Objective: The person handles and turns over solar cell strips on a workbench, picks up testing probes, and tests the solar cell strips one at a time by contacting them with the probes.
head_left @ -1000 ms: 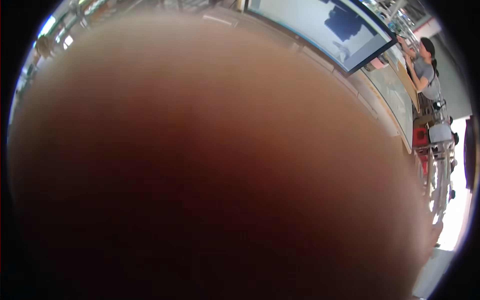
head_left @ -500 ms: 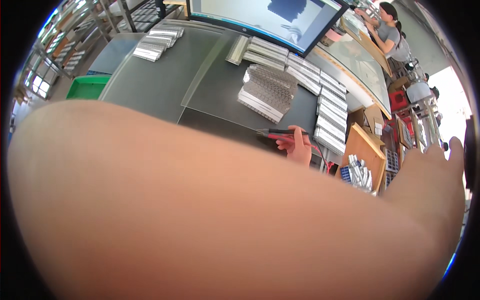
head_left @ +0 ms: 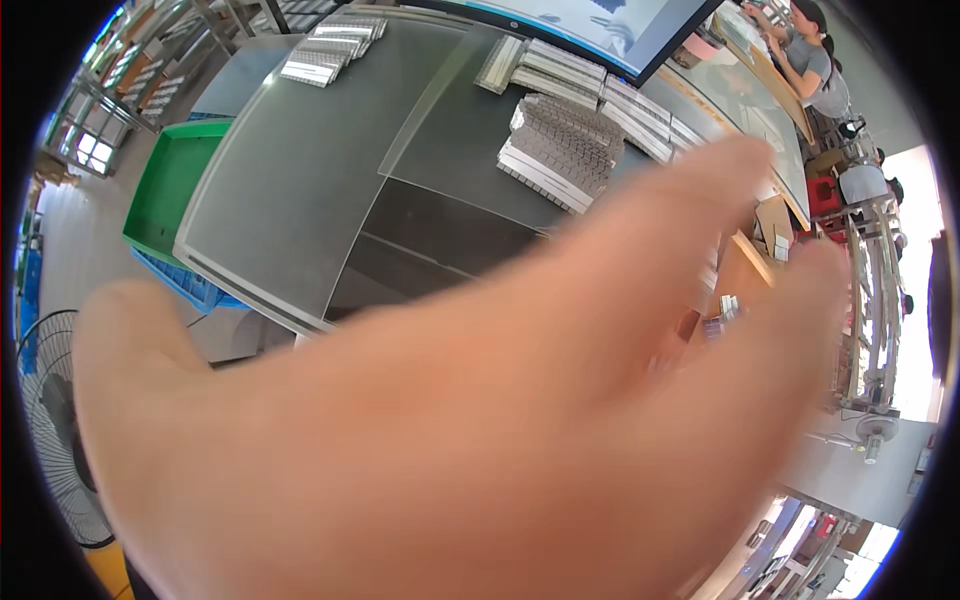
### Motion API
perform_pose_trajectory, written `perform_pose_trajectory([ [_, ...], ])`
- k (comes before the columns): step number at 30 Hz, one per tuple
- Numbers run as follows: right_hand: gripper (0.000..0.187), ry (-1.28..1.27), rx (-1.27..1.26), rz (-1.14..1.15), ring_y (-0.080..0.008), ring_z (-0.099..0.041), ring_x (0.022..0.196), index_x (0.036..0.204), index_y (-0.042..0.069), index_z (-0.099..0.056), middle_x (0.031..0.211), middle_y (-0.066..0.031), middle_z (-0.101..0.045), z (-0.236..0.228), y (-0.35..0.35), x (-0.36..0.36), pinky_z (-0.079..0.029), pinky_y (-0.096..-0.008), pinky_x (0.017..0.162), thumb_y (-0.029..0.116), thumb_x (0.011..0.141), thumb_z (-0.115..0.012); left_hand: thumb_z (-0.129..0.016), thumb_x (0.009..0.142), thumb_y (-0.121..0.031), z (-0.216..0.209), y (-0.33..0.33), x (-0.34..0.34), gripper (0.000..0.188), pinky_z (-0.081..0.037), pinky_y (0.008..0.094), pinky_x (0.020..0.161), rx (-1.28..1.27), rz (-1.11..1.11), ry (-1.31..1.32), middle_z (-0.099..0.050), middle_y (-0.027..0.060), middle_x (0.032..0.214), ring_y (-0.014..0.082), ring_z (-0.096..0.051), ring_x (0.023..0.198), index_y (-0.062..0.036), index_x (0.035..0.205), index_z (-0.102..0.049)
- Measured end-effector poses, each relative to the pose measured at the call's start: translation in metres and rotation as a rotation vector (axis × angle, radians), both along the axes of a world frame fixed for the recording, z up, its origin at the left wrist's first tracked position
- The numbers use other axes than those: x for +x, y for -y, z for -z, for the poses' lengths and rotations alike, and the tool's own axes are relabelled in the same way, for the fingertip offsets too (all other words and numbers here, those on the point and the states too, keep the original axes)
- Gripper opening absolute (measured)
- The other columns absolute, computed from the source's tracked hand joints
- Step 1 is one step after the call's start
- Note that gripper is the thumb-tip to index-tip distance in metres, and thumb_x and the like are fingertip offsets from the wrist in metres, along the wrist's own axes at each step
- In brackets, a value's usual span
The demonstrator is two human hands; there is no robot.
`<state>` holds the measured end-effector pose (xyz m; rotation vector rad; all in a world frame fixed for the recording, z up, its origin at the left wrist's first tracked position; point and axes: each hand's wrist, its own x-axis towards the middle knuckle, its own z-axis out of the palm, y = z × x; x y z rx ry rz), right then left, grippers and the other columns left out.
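Blurred hand (head_left: 480, 420) close to the lens, fingers spread apart, holding nothing. Beyond it, grey tabletop (head_left: 300, 190) with stacked metal parts (head_left: 560, 150). Green tray (head_left: 170, 185) at left.

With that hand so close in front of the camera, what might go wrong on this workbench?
The blurred hand hides much of the grey workbench, so whatever lies under it cannot be checked. The stacked metal parts sit right behind the fingertips; a sweeping hand might knock them askew. Which hand it is cannot be told.
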<state>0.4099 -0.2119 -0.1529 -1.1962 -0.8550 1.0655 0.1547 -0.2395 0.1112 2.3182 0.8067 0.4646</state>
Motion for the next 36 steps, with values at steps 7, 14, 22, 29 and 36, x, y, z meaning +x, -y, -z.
perform_pose_trajectory([
  [7,0.026,-0.17,-0.048,0.036,-0.0224,-0.065,0.063,0.103,0.002,-0.055,0.082,-0.0129,-0.062,-0.003,0.007,0.002,-0.052,-0.0279,0.052,0.026,0.095,-0.048,-0.059,0.081,-0.017,0.138,-0.061,-0.02,0.052,-0.032,0.0426,0.102,0.367,-0.025,-0.167,-0.036,0.0143,0.138,0.0315,-0.032,0.129,-0.0038,0.128,-0.043],
  [14,0.03,-0.159,-0.043,0.047,-0.0226,-0.065,0.063,0.105,0.003,-0.054,0.082,-0.0117,-0.061,-0.004,0.003,-0.001,-0.051,-0.0284,0.051,0.031,0.094,-0.05,-0.059,0.083,-0.026,0.257,-0.111,0.032,0.053,-0.028,0.0474,0.101,0.632,-0.119,-0.03,-0.045,0.0061,0.132,0.027,-0.027,0.132,-0.0074,0.13,-0.043],
  [22,0.03,-0.169,-0.036,0.058,-0.0215,-0.065,0.063,0.106,0.004,-0.054,0.082,-0.0116,-0.061,-0.008,0.004,0.0,-0.05,-0.0277,0.051,0.031,0.095,-0.049,-0.056,0.086,-0.035,0.265,-0.106,0.035,0.058,-0.022,0.0526,0.104,0.632,-0.088,-0.049,-0.047,0.0068,0.131,0.0276,-0.025,0.134,-0.0082,0.133,-0.038],
  [29,0.029,-0.218,-0.008,0.068,-0.0211,-0.065,0.064,0.105,0.003,-0.054,0.083,-0.0117,-0.061,-0.006,0.003,0.004,-0.051,-0.0283,0.05,0.029,0.095,-0.048,-0.055,0.086,-0.034,0.258,-0.113,0.034,0.056,-0.02,0.0535,0.105,0.647,-0.148,-0.044,-0.04,0.0059,0.138,0.0282,-0.023,0.135,-0.0105,0.134,-0.038],
  [36,0.028,-0.231,-0.01,0.071,-0.0216,-0.064,0.063,0.105,0.003,-0.054,0.082,-0.0121,-0.062,-0.003,0.004,0.005,-0.051,-0.0287,0.05,0.029,0.095,-0.048,-0.06,0.08,-0.018,0.25,-0.146,0.041,0.037,-0.031,0.0431,0.094,0.707,-0.163,0.015,-0.053,0.0034,0.115,0.0255,-0.038,0.116,-0.0118,0.115,-0.053],
])
